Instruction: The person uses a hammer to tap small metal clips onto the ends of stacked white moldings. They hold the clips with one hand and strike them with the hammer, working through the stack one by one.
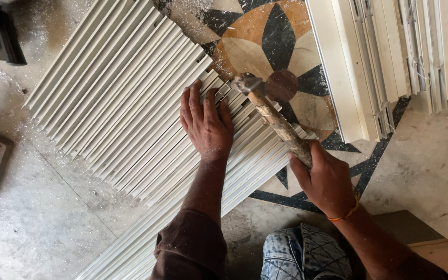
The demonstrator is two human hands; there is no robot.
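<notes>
Head view: left hand [206,124] lies flat, fingers slightly spread, pressing on a row of cream slats [130,98] laid side by side on the floor. Right hand [325,179] has fingers wrapped round the wooden handle of a hammer [270,111], head at the slat ends. Likely tapping ends flush; a short, aimed blow clear of the left fingers is needed.

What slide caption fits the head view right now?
Left hand presses flat on cream profile strips while right hand holds a wooden-handled hammer at their ends.
</notes>
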